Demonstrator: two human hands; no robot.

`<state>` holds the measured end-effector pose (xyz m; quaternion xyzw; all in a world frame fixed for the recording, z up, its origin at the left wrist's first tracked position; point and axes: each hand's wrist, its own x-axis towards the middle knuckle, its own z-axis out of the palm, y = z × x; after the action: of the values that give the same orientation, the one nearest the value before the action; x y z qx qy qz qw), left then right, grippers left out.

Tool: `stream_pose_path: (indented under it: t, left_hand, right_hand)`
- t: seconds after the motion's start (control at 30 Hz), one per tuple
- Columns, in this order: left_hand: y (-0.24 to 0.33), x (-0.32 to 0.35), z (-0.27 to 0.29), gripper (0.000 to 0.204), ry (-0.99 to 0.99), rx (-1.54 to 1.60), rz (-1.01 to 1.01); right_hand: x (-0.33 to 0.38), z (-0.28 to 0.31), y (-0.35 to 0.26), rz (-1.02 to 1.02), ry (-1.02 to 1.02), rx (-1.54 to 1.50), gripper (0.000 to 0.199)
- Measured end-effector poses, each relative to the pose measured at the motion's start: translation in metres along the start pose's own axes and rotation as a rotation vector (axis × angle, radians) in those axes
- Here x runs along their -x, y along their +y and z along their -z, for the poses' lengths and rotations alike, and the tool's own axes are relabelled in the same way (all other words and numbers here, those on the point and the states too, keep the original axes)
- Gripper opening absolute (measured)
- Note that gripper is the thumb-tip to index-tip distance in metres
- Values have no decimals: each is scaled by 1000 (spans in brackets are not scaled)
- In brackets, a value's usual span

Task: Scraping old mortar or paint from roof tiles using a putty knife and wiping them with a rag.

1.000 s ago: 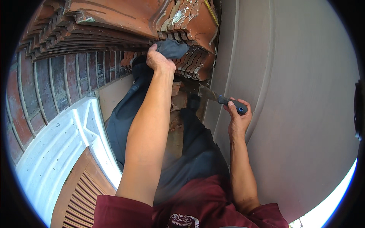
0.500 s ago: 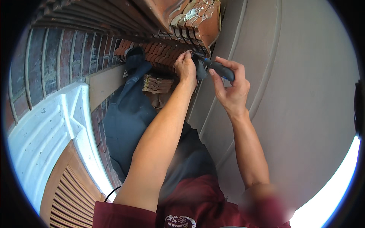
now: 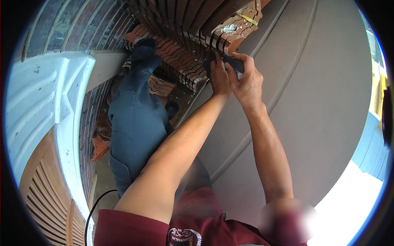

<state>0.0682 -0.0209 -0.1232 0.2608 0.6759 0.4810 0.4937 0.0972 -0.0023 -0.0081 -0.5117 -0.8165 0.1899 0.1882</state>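
My right hand [image 3: 247, 84] is closed round a dark-handled tool [image 3: 235, 64], thumb and fingers on opposite sides of the handle. Right beside it, my left hand [image 3: 220, 76] has its fingers drawn together at the front of the tool. What my left fingers hold is hidden by the hand and the dark shapes around it. Both hands are at the lower edge of a tall stack of reddish-brown roof tiles [image 3: 236, 30]. A yellow strip [image 3: 247, 19] lies across the tile ends.
A smooth grey curved panel with raised ridges [image 3: 295, 123] fills the right side. Lower tile rows [image 3: 172, 57] lie beyond my trousered leg [image 3: 133, 110]. To the left stand a brick wall [image 3: 78, 28], white moulding [image 3: 37, 90] and a louvred wooden panel [image 3: 45, 201]. A black cable [image 3: 91, 209] hangs nearby.
The view has shifted, showing more of my leg and the tiles below. My hands have come closer together, and the tool's handle is now more covered by my right hand.
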Motion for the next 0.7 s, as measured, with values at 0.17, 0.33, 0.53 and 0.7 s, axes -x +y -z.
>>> stream_pose_path:
  t: [0.17, 0.33, 0.53, 0.7]
  left_hand:
    - [8, -3, -3, 42, 46, 151, 11]
    - [-13, -8, -7, 43, -11, 156, 54]
    - [-12, 1, -21, 40, 84, 324, 92]
    - [-59, -6, -20, 37, 73, 1054, 201]
  right_hand:
    - [-9, 4, -6, -17, -39, 44, 32]
    - [-17, -7, -20, 64, -81, 117, 30]
    - [-19, -20, -24, 163, -109, 252, 27]
    - [-30, -43, -48, 239, -274, 317, 28]
